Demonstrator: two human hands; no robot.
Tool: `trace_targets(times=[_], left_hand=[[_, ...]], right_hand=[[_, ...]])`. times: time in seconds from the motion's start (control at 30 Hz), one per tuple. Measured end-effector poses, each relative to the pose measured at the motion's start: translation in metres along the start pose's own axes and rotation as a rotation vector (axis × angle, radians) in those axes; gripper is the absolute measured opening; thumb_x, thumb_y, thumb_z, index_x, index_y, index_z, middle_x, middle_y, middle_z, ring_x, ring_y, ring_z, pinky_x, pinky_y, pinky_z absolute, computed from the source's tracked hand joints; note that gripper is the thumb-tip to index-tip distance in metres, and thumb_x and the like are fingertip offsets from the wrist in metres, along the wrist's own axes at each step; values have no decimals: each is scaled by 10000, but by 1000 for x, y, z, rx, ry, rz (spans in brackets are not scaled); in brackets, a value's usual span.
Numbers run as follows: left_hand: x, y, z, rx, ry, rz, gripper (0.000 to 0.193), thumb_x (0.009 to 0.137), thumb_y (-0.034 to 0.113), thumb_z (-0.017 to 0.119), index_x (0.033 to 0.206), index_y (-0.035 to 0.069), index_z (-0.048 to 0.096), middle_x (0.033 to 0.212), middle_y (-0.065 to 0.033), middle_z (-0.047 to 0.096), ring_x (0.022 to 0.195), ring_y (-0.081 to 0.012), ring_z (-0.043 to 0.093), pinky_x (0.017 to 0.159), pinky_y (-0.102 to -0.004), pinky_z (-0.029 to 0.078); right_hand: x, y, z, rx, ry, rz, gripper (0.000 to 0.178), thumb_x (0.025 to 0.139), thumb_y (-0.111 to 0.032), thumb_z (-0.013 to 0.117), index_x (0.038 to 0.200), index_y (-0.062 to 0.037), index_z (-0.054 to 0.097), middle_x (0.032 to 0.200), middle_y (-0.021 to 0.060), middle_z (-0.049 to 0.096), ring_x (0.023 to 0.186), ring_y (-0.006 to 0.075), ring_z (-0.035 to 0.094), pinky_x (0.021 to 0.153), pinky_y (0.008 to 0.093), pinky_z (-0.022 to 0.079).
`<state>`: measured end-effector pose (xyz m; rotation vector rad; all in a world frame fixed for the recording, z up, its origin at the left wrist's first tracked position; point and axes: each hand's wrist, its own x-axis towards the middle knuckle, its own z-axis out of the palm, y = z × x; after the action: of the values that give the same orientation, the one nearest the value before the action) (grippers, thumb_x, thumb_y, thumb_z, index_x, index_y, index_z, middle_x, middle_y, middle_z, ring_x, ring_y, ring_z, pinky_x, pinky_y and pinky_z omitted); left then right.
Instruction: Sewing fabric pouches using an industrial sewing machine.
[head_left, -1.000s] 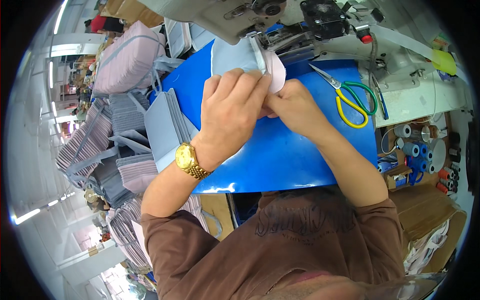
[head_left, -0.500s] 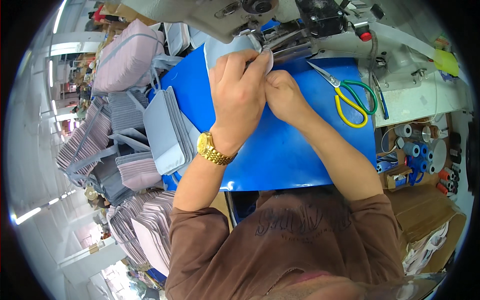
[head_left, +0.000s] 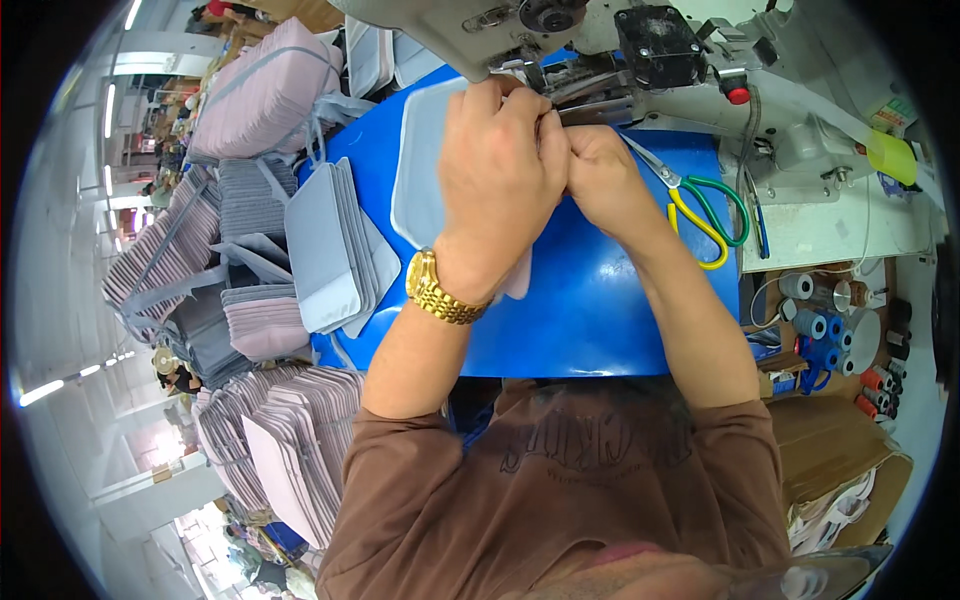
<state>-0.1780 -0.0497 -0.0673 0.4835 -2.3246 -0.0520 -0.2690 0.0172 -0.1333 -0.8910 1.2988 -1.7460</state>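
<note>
A light grey fabric panel (head_left: 420,165) with rounded corners and a pale edge lies on the blue work surface, close under the sewing machine head (head_left: 440,30). My left hand (head_left: 505,165), with a gold watch on its wrist, is over the panel, its fingers bent and closed at the panel's upper right edge by the needle area. Touching it on the right is my right hand (head_left: 607,180), with curled fingers; whatever they pinch is hidden. Below my left hand a pinkish corner of the panel shows. Scissors (head_left: 690,205) with green and yellow handles lie right of my right hand.
Left of the panel a small stack of grey panels (head_left: 325,250) leans on the blue surface (head_left: 560,320). Tied bundles of pink and grey panels (head_left: 265,90) crowd the far left. Thread spools (head_left: 825,325) stand at the right, above a cardboard box (head_left: 830,440).
The panel has come nearer and turned, so more of it shows left of my left hand. Both hands have shifted slightly right, and my right hand has moved up against the left.
</note>
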Motion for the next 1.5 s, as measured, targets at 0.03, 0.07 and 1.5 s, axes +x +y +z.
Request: trace_targets(times=[0.03, 0.07, 1.5], left_hand=[[1, 2, -4, 8, -35, -15, 92, 809, 84, 687, 875, 23, 707, 924, -129, 651, 843, -313, 597, 735, -397, 493], [3, 2, -6, 15, -69, -29, 102, 827, 96, 689, 889, 21, 720, 922, -131, 667, 841, -309, 620, 748, -392, 493], [-28, 6, -24, -262, -98, -40, 167, 838, 97, 691, 976, 16, 740, 971, -141, 627, 842, -241, 624, 724, -321, 497]], right_hand=[[1, -4, -4, -59, -24, 44, 317, 902, -224, 581, 731, 25, 682, 607, 89, 649, 563, 149, 600, 558, 311, 470], [3, -8, -8, -117, -48, 88, 320, 897, -229, 586, 711, 16, 674, 595, 73, 642, 549, 132, 589, 547, 305, 463], [-17, -20, -36, 35, -407, 33, 348, 978, -316, 642, 870, 12, 693, 701, 34, 662, 603, 85, 632, 556, 213, 497]])
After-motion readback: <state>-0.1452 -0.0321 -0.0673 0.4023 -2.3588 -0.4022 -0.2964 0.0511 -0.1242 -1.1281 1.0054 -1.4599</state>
